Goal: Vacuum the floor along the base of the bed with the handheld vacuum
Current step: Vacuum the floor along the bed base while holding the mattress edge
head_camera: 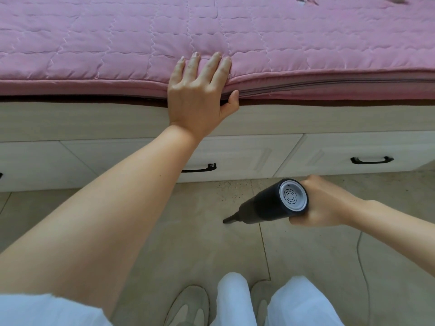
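I see the right hand w/ fingers wrapped tight round the black handheld vacuum, nozzle angled down-left, tip on or just above the floor, can't tell which. Left hand lies flat, fingers spread, on the pink quilt at the bed's front edge, thumb tucked under. Specks lie by the drawer base. Feet cut off at the bottom.
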A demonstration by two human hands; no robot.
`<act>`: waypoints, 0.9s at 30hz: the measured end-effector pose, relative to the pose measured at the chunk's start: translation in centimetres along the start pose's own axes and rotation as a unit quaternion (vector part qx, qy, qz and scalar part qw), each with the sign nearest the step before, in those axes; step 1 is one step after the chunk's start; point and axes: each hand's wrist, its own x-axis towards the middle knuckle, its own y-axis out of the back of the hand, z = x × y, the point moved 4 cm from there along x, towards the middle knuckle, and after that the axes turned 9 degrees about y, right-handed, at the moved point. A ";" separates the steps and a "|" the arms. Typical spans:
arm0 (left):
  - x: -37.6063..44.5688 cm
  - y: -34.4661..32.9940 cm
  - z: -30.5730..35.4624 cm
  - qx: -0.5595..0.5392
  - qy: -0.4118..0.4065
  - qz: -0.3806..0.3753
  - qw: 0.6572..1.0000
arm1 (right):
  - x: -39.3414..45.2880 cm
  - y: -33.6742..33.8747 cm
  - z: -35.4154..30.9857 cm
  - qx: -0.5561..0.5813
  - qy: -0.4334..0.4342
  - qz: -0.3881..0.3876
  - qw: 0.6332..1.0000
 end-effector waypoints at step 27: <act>-0.1 -0.2 0.0 0.000 0.005 0.025 1.000 | 1.3 -1.0 -0.1 -0.026 -0.035 0.056 0.997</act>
